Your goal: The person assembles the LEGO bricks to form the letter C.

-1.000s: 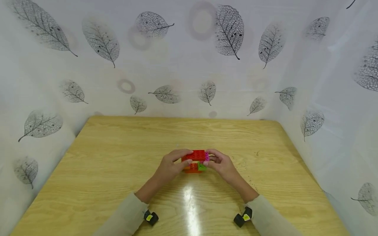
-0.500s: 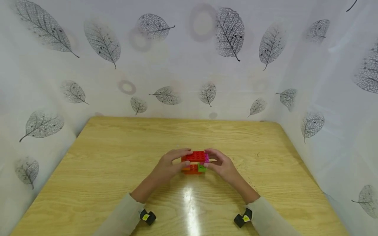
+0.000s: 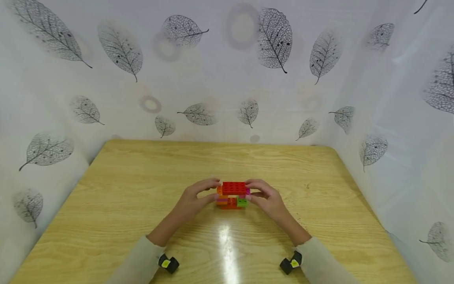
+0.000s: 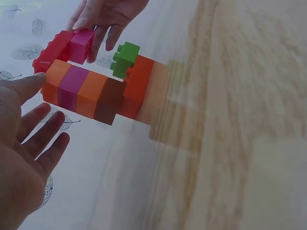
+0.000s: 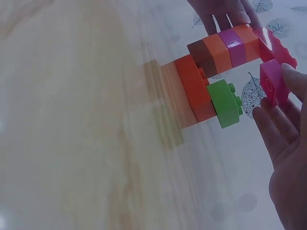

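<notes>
Toy building bricks stand joined in a frame on the table. At the base lies a red-orange brick. A column of brown, orange and purple bricks rises at its left end, topped by another orange brick. A long red brick spans the top, with a pink brick under its right end. Below the pink one, across a gap, sits a green brick. My left hand has its fingers spread beside the column, thumb tip at the upper orange brick. My right hand pinches the pink brick.
The wooden table extends around the bricks and reflects light near its front. A pale curtain with a leaf print hangs behind it and along both sides. Each wrist carries a small black camera.
My left hand has drawn off the red brick and moved left, uncovering the orange and purple bricks of the column. My right hand stays at the pink brick.
</notes>
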### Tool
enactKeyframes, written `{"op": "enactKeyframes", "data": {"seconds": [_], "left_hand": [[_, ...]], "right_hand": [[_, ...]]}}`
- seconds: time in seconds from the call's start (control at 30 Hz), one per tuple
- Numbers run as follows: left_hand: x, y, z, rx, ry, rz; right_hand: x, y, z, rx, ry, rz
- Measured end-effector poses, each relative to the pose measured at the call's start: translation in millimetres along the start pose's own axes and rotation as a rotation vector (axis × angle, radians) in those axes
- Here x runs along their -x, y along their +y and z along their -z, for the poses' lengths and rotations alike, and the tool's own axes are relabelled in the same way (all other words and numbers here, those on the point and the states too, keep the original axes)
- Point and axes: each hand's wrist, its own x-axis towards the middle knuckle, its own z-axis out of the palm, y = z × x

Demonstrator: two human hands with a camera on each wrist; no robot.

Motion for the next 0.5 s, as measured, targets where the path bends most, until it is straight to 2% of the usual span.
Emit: {"op": "enactKeyframes", "data": {"seconds": [0.17, 0.33, 0.5], "left_hand": [[2.2, -2.9, -0.7, -0.013, -0.01, -0.002], [2.6, -2.3, -2.1, 0.019, -0.016, 0.002], [2.0, -0.4, -2.7, 0.035, -0.01, 0.002]], "right_hand": [[0.9, 0.7, 0.1, 0.006, 0.004, 0.009], [2.6, 1.1, 0.9, 0.063, 0.018, 0.043], [1.8, 0.2, 1.5, 0.074, 0.005, 0.057]]}}
